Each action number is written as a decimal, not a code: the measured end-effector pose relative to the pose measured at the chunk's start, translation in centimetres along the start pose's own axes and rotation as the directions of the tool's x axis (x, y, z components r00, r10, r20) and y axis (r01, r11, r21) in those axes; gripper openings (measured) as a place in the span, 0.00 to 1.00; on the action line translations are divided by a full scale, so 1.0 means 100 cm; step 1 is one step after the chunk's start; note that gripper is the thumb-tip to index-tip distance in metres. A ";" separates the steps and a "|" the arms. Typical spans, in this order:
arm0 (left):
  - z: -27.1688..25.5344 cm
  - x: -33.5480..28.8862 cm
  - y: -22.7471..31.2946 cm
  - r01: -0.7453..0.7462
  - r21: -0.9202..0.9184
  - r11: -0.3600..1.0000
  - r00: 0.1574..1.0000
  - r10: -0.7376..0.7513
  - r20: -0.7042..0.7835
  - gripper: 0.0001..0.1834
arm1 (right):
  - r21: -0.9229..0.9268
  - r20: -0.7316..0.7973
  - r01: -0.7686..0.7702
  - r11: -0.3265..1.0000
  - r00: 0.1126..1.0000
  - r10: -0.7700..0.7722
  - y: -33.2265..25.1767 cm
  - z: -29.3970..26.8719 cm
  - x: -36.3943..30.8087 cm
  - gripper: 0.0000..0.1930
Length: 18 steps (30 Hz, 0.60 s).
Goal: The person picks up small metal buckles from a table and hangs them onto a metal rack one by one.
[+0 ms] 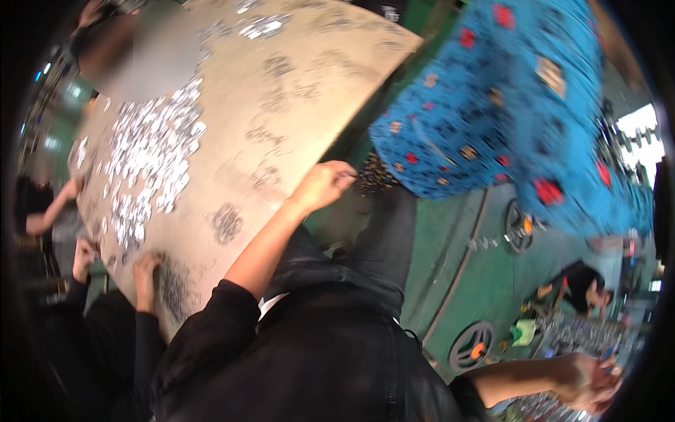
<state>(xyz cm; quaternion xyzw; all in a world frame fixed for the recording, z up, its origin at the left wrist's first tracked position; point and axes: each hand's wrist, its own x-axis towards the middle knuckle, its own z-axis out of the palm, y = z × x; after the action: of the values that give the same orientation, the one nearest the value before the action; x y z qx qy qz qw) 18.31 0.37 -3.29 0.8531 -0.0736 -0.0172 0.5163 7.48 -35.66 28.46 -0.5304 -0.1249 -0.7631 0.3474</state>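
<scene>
My left hand (325, 186) reaches over the near right edge of a large tan table (232, 119). Its fingers are bent together, and a small dark bit may be at the fingertips, too blurred to name. Far out to the lower right is my right hand (590, 383), smeared by motion, with curled fingers. What it holds, if anything, cannot be made out. Beneath and beside it lie many shiny metal pieces (538, 408). On the table, a wide heap of small silvery flat pieces (151, 158) spreads at the left, and small piles of thin dark pieces (226, 223) dot the surface.
A person in a blue patterned garment (450, 119) is close at the table's right. Other people's hands (145, 278) work along the left edge. Orange-hubbed wheels (471, 346) stand on the green floor (443, 260). Another person (580, 287) bends down further right.
</scene>
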 end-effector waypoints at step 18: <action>-0.153 -0.107 -0.017 0.404 -0.035 0.914 0.742 -0.349 -0.572 0.10 | -0.018 0.908 -0.543 0.840 -0.360 -0.213 -0.078 0.284 -0.483 0.07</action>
<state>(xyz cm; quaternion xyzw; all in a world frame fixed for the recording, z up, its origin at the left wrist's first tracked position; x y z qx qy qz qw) 9.57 16.10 1.83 0.8388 0.2561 0.1363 0.4607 32.30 5.14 -1.86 -0.8293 -0.4389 0.1209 0.3239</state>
